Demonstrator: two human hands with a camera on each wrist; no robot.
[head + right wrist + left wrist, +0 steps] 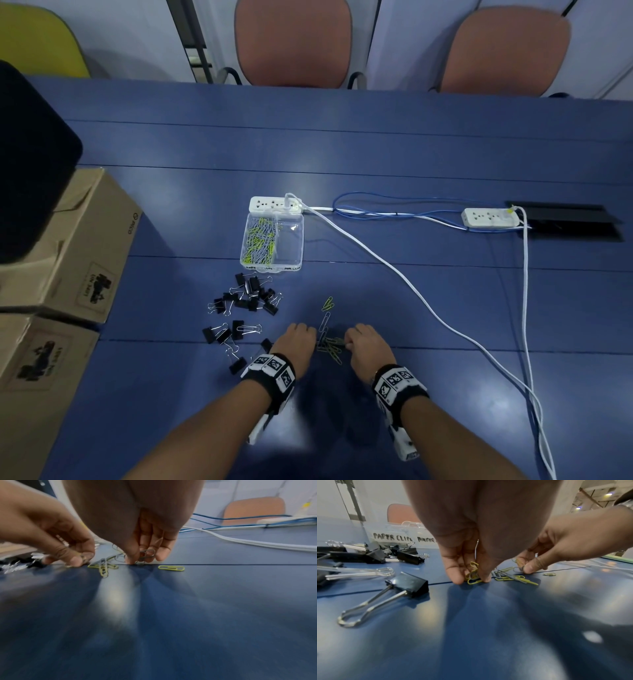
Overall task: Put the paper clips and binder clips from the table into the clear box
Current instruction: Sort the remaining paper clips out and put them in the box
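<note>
A small heap of yellow and grey paper clips [329, 346] lies on the blue table between my hands. My left hand [298, 341] pinches several yellow paper clips [472, 573] against the table with thumb and fingers. My right hand [364, 342] pinches grey paper clips [145, 555] in its curled fingers. One yellow clip [171, 568] lies loose to the right. Black binder clips [251, 296] are scattered left of the hands. The clear box [273, 242] stands farther back, its left compartment full of paper clips, its right compartment bare.
Two white power strips [274, 204] [489, 217] with white and blue cables [394, 274] lie behind and right of the box. Cardboard boxes [68, 246] stand at the left edge. Chairs [294, 41] stand beyond the table's far edge.
</note>
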